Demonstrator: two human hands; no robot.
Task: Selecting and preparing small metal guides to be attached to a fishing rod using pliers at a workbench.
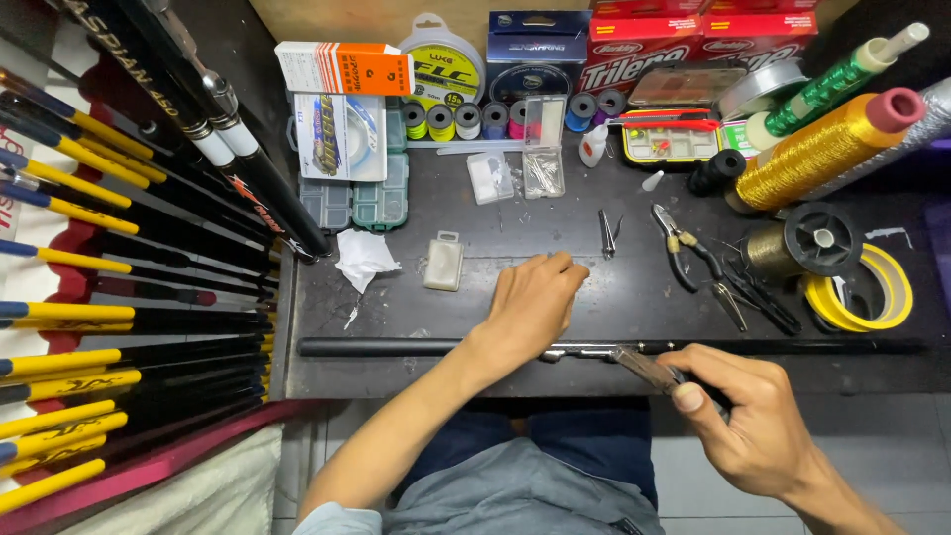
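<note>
Left hand (pixel 535 302) atop black rod (pixel 396 347)

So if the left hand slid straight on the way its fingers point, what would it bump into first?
Probably the small silver nail clippers lying on the dark worktop. The left hand points up and to the right, away from the person, and nothing else seems to lie between, though depth is hard to judge.

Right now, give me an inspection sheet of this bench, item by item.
Surface: dark worktable, scuffed.
Job's things: black rod blank lying across the front edge; slim metal tool against it.
Clutter: pliers, gold thread cone, yellow tape roll, small tackle boxes.
Grippers: left hand resting on the rod blank; right hand gripping the tool.
Cables: nothing seen.
Surroundings: rack of yellow-and-black rods at left.
</note>
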